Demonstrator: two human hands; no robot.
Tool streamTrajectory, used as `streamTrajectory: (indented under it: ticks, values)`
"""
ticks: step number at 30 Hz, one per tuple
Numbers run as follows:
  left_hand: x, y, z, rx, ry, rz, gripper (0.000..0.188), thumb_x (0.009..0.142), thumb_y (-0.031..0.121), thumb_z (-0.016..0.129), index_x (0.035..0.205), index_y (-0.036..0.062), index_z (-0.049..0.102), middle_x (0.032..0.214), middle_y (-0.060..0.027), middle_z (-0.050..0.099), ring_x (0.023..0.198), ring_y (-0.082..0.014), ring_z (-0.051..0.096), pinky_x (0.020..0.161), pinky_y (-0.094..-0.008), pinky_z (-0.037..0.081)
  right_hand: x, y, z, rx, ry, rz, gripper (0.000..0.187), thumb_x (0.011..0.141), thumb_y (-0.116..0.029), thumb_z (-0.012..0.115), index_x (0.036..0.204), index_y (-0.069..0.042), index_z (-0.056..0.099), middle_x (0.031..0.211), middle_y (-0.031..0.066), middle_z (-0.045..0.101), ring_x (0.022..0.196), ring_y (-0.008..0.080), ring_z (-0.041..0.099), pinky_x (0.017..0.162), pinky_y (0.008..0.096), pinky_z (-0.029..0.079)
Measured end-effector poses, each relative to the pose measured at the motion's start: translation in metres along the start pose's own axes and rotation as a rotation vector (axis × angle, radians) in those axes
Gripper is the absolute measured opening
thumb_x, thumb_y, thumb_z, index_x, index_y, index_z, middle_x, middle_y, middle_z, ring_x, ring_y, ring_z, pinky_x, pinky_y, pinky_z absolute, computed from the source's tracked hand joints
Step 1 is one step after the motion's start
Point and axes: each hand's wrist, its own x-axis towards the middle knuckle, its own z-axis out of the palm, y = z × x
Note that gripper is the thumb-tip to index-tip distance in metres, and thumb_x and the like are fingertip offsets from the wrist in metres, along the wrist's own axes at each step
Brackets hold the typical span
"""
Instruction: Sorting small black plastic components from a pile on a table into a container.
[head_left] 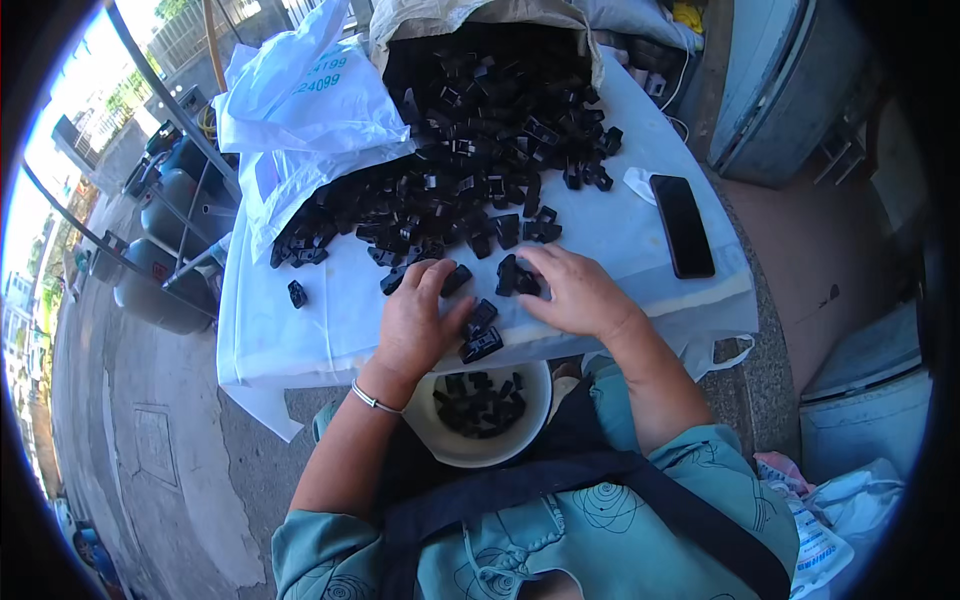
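My left hand point(415, 318) is over the near edge of the table, thumb and fingers apart. A small black plastic part point(456, 280) lies beside its fingertips, and I cannot see it gripped. Opposite, my right hand point(575, 290) has its thumb and fingers curled round black plastic parts point(510, 275). Two more black parts point(483, 345) lie between the hands at the table edge. Beyond them spreads a large heap of similar black parts point(460, 190). Below the edge, a pale bowl point(541, 395) with several black parts in it sits at my lap.
A brown paper sack point(400, 25) gapes behind the heap. On the left a white plastic bag point(300, 110) drapes over it. A black phone point(684, 228) lies at the right of the white-covered table point(610, 225). One loose part point(297, 294) sits far left.
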Motion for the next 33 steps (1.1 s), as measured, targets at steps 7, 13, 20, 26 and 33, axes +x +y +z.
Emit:
streamTrajectory:
  ticks: [7,13,20,26,33]
  values:
    - [0.013,0.021,-0.006,0.151,0.008,0.321,0.054,0.073,0.019,0.077,0.122,0.0061,0.057,0.111,-0.0166,0.062,0.099,-0.0346,0.061,0.083,-0.0409,0.051,0.008,-0.011,0.023,0.035,0.355,-0.393,0.036,0.078,-0.004,0.068,0.112,-0.001,0.059,0.097,0.0137,0.060,0.083,0.0308,0.062,0.073,0.0370,0.052]
    - [0.016,0.002,-0.002,0.108,0.074,0.285,0.035,0.078,0.001,0.067,0.112,0.0034,0.061,0.096,-0.0145,0.066,0.075,-0.0301,0.067,0.068,-0.0340,0.055,0.004,-0.004,0.001,0.162,0.102,-0.281,0.031,0.077,-0.003,0.069,0.107,-0.002,0.062,0.091,0.0090,0.059,0.071,0.0196,0.058,0.066,0.0319,0.050]
    - [0.025,-0.013,-0.012,0.041,0.315,0.101,0.028,0.078,-0.001,0.067,0.105,0.0031,0.065,0.088,-0.0114,0.067,0.073,-0.0191,0.067,0.067,-0.0289,0.054,-0.005,0.002,-0.014,0.194,0.130,-0.221,0.029,0.077,-0.006,0.069,0.105,0.000,0.063,0.085,0.0098,0.058,0.067,0.0189,0.058,0.062,0.0305,0.049]
    - [0.038,0.015,-0.004,-0.091,0.201,0.199,0.035,0.076,0.004,0.073,0.109,0.0058,0.063,0.097,-0.0146,0.064,0.082,-0.0265,0.067,0.070,-0.0346,0.055,-0.001,0.003,-0.002,-0.167,0.246,-0.045,0.032,0.080,-0.010,0.067,0.111,-0.002,0.063,0.092,0.0135,0.062,0.075,0.0266,0.064,0.070,0.0356,0.052]
    - [0.016,-0.005,-0.011,0.166,0.099,0.266,0.043,0.074,0.005,0.075,0.115,0.0049,0.060,0.099,-0.0113,0.065,0.075,-0.0220,0.064,0.068,-0.0326,0.055,-0.003,0.010,-0.008,-0.183,0.117,-0.282,0.029,0.080,0.001,0.061,0.108,-0.005,0.067,0.121,0.0137,0.056,0.097,0.0298,0.063,0.083,0.0367,0.052]
